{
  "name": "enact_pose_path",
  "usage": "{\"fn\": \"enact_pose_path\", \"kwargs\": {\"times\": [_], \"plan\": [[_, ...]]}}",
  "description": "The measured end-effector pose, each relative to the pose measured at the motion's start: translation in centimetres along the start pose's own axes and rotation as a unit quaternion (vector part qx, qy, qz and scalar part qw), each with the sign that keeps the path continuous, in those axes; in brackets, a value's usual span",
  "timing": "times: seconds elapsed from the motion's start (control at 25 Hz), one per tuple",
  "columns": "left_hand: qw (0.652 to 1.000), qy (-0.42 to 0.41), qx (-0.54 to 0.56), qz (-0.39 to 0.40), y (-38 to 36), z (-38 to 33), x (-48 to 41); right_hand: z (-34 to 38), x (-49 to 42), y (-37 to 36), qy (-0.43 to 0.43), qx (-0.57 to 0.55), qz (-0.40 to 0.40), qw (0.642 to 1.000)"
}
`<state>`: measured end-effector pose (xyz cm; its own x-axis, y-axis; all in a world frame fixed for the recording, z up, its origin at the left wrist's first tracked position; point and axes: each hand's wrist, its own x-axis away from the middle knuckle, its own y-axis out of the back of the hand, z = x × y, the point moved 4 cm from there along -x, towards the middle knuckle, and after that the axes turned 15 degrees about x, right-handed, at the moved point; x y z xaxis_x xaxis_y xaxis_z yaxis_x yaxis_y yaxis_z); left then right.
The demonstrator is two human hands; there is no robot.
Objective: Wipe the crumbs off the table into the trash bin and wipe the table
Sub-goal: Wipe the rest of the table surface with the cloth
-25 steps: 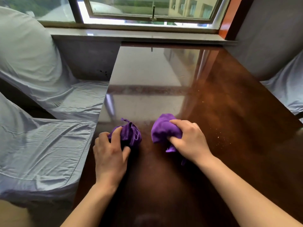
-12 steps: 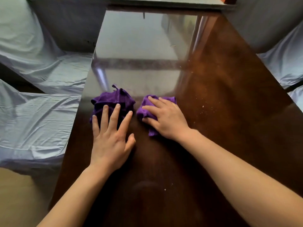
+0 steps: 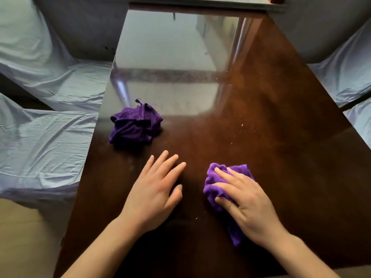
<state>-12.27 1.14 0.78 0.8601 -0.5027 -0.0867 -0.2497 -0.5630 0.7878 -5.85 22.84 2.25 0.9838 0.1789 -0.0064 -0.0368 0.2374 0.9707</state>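
Note:
A glossy dark brown table fills the view. My right hand presses a crumpled purple cloth flat against the table near its front. My left hand lies flat on the wood beside it, fingers spread, holding nothing. A second purple cloth sits bunched up and untouched near the table's left edge, beyond my left hand. Small pale crumbs are scattered on the right half of the table. A single crumb lies between my wrists. No trash bin is in view.
Chairs draped in pale blue covers stand on the left and on the right. A grey windowsill runs along the table's far end. Beige floor shows at the lower left.
My left hand has let go of the left cloth and drawn back toward me. My right hand has dragged its cloth to the right and nearer to me.

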Motion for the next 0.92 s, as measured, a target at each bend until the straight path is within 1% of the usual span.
{"fn": "enact_pose_path", "kwargs": {"times": [0.04,0.12,0.2,0.28,0.32,0.4,0.44,0.48,0.52,0.6,0.64,0.68,0.72,0.76,0.8,0.88,0.92], "plan": [[1.0,0.007,-0.03,0.006,-0.4,0.3,0.2,0.8,0.4,-0.2,0.001,0.031,-0.02,0.999],[0.997,0.044,-0.065,-0.002,-0.4,1.0,-0.3,3.2,1.2,-0.8,0.008,0.05,-0.04,0.998],[0.993,0.068,-0.092,-0.016,-0.3,1.4,-1.0,6.2,2.6,-2.3,0.069,0.074,-0.064,0.993],[0.989,0.073,-0.124,-0.017,-0.8,1.5,-0.9,8.6,4.0,-4.0,0.135,0.102,-0.087,0.982],[0.988,0.076,-0.13,-0.02,-1.1,1.7,-0.7,9.0,4.4,-4.2,0.151,0.1,-0.093,0.979],[0.988,0.082,-0.132,-0.022,-1.0,2.1,-0.5,6.7,4.2,-3.4,0.154,0.098,-0.107,0.977],[0.987,0.082,-0.135,-0.019,-1.0,2.2,-0.6,4.3,3.9,-2.6,0.13,0.113,-0.108,0.979],[0.987,0.083,-0.139,-0.016,-1.0,2.2,-0.6,1.3,3.8,-1.6,0.086,0.139,-0.107,0.981],[0.986,0.084,-0.142,-0.014,-1.0,2.2,-0.7,-2.2,3.5,-0.3,0.018,0.162,-0.105,0.981],[0.984,0.091,-0.15,-0.009,-1.1,1.9,-0.7,-8.3,3.0,2.4,-0.142,0.177,-0.103,0.969],[0.984,0.095,-0.153,-0.008,-1.1,1.9,-0.7,-9.8,2.7,3.0,-0.201,0.16,-0.103,0.961],[0.983,0.1,-0.156,-0.008,-1.1,1.8,-0.7,-10.0,2.3,2.8,-0.24,0.144,-0.101,0.955],[0.982,0.105,-0.156,-0.008,-1.1,1.7,-0.8,-8.9,2.0,2.4,-0.253,0.14,-0.107,0.951],[0.982,0.111,-0.151,-0.01,-1.1,1.4,-1.1,-6.7,1.8,1.5,-0.236,0.139,-0.114,0.955],[0.983,0.115,-0.144,-0.012,-1.2,1.2,-1.6,-3.7,1.7,0.4,-0.194,0.136,-0.12,0.964],[0.984,0.114,-0.132,-0.016,-1.8,0.4,-3.2,2.3,2.3,-2.2,-0.062,0.13,-0.112,0.983],[0.985,0.115,-0.127,-0.022,-2.1,-0.1,-4.1,3.9,2.8,-3.1,-0.003,0.128,-0.105,0.986]]}}
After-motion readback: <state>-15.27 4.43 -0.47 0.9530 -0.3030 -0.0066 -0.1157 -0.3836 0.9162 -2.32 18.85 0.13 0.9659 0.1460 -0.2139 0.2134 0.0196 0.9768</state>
